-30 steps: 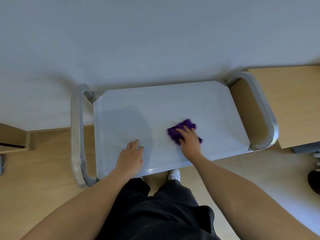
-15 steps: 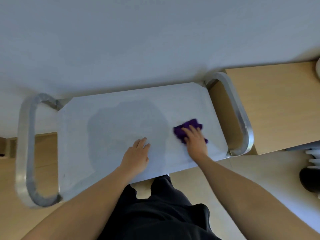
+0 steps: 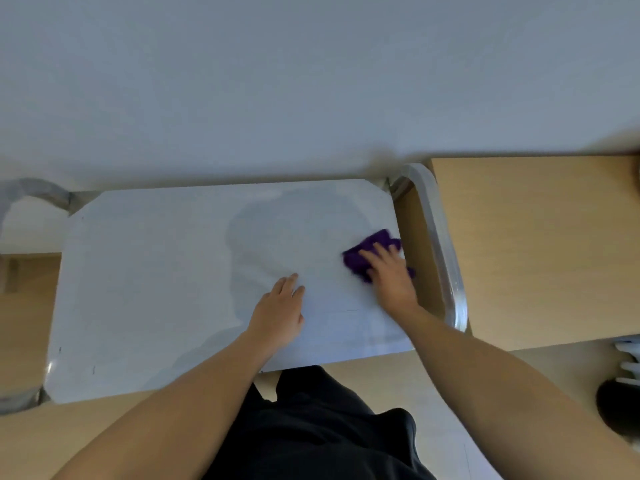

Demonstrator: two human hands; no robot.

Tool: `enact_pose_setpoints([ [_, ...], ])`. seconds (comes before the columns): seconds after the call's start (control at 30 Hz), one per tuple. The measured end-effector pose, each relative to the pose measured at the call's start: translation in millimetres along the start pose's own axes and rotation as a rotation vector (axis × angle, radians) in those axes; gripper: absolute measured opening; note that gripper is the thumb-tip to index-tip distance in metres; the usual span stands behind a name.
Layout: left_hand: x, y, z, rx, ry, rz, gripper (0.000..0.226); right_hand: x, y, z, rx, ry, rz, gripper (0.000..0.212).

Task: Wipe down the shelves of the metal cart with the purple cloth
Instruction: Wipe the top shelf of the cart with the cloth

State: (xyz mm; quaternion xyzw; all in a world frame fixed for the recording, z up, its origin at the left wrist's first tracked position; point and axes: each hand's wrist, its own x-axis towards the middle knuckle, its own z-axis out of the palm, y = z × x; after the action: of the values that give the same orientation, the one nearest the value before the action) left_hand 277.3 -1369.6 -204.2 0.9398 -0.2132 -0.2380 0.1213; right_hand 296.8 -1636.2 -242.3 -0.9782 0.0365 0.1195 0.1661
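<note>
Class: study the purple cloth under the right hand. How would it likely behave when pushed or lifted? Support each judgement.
Probably floppy: the purple cloth lies bunched in folds under the right hand. Likely light, since a flat hand alone seems to steer it. It should slide easily on the smooth metal shelf.

The metal cart's top shelf (image 3: 156, 289) is a pale, flat sheet (a dim shadow darkens its middle). A bunched purple cloth (image 3: 375, 241) lies at its right edge, pressed under the right hand (image 3: 391, 277); the left hand (image 3: 278, 315) rests flat near the front edge.
</note>
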Motion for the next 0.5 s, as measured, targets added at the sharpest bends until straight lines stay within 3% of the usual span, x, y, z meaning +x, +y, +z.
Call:
enact_pose_setpoints([
  [0.1,2.2,4.7,0.8,0.001,-0.006,-0.025,0.053,13.0,-22.4,-0.9,0.036,0.101,0.321,0.044],
  [0.17,3.4,4.1,3.1,-0.006,0.013,-0.045,0.052,12.9,-64.0,9.1,0.053,0.088,0.333,0.047],
  [0.27,2.5,3.0,5.7,0.014,0.015,-0.063,0.053,0.6,-105.2,31.7,0.072,0.002,-0.028,0.052],
  [0.33,1.8,3.2,6.1,0.010,0.021,-0.081,0.056,9.3,-90.0,25.7,0.050,-0.044,-0.296,0.054],
  [0.4,0.7,2.7,5.1,-0.011,0.011,-0.091,0.058,30.1,-56.9,14.8,-0.009,0.003,-0.386,0.052],
  [0.5,-0.4,1.8,3.0,-0.035,0.005,-0.090,0.057,56.2,-21.6,-6.1,0.055,0.074,-0.020,0.045],
])
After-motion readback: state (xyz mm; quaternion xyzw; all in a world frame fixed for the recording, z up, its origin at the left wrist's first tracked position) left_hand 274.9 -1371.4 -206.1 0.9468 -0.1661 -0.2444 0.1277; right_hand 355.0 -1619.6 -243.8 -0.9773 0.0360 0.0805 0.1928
